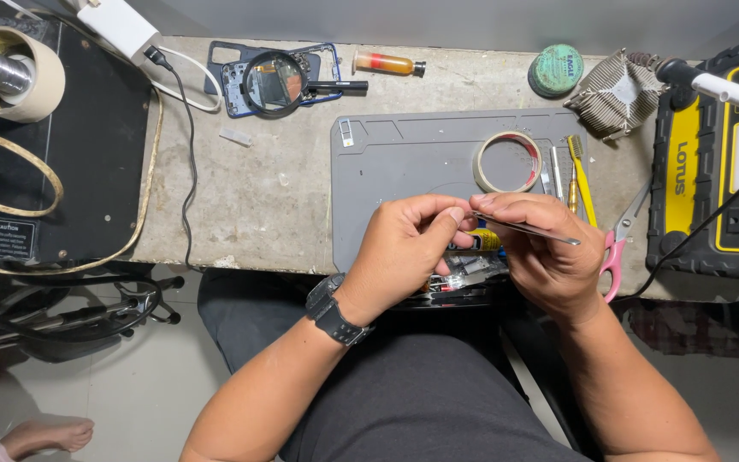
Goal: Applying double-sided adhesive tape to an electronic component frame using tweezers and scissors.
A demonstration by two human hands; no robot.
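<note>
Left hand (404, 248): curled, fingertips pressed together at the near edge of the mat; whether they pinch a small part cannot be told.
Right hand (549, 252): closed on the tweezers (528, 228), thumb and forefinger pinching the shank.
Tweezers: long axis runs left to right, nearly level; the tip points left and meets the left fingertips, the tail juts past the right knuckles.
Phone (464, 278): opened device lying just below and between both hands, mostly hidden by them; a yellow part (485, 239) shows in the gap.
Key relation: the work lies directly under the meeting fingertips, about equally close to each hand; the tweezer tip is nearest.
Mat (404, 162): grey, on the bench, far of the hands.
Tape roll (508, 162): on the mat, far of the right hand.
Scissors (617, 244): pink-handled, just right of the right hand.
Magnifier (275, 83): far left, over a blue phone frame.
</note>
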